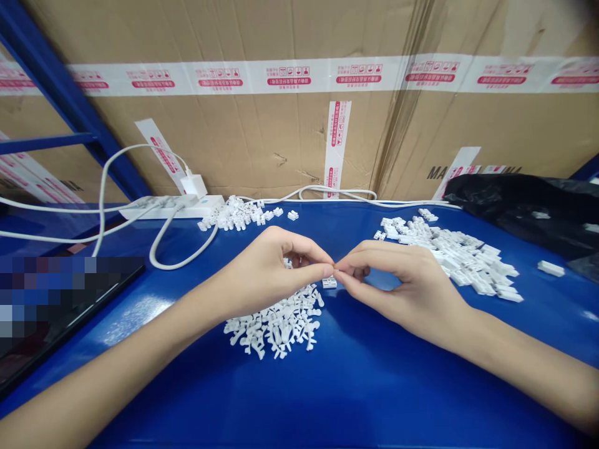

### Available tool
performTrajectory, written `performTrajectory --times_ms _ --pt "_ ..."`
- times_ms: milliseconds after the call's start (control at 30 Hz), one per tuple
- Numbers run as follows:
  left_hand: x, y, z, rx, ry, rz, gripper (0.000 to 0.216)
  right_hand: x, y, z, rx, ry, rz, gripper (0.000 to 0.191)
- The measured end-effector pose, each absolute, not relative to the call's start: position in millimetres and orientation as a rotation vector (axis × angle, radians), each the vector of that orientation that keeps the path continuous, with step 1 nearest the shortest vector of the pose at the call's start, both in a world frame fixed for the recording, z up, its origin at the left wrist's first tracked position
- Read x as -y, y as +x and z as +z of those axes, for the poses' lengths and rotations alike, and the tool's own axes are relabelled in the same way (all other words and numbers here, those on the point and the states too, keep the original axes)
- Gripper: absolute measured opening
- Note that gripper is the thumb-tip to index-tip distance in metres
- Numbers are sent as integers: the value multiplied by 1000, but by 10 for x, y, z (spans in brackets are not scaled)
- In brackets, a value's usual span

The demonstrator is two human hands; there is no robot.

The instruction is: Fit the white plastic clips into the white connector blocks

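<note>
White block [329, 283] is what shows just under your fingertips, close to the middle. Biggest of all is the brown cardboard [234, 137] at the back, with white and red tape [299, 76] across it. Next comes your shiny blue tabletop [397, 393]. On your right is a black bag [500, 199], and on your left is a dark flat thing [84, 337], partly blurred out. A big pile of white blocks [468, 259] lies past your right hand [407, 271]. That hand has its thumb and finger pinched together. Your left hand [266, 265] is pinched the same way, and the tips of both hands meet. What is between them is too small to tell. Under your left hand is a heap of little white levers [281, 324]. Farther back, a white power strip [213, 206] sits beside another white heap [238, 215]. A small white charger [193, 185] is plugged into the strip. Smallest is that block under your fingertips, just beside the levers; you cannot tell if it is held or lying down.
</note>
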State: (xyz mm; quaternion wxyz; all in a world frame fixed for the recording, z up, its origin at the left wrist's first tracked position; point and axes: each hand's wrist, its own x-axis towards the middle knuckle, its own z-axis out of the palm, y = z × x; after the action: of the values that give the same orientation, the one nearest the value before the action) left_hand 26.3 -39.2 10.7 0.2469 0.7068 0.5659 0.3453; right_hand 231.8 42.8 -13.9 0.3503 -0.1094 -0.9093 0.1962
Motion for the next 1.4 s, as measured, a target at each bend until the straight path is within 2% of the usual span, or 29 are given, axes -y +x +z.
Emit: performTrajectory --times_ms 467,1000,1133,1400 --pt "404 192 43 -1539 2313 808 13 -506 2310 -227 2411 -437 800 16" --pt "379 145 -21 -1441 2541 760 11 -510 2300 -236 2393 -404 831 14" --pt "369 136 -23 -1403 2594 767 12 -516 2301 -248 2392 -348 755 15" --pt "361 159 -61 -1386 2633 774 11 -541 2300 -266 2534 -103 349 23"
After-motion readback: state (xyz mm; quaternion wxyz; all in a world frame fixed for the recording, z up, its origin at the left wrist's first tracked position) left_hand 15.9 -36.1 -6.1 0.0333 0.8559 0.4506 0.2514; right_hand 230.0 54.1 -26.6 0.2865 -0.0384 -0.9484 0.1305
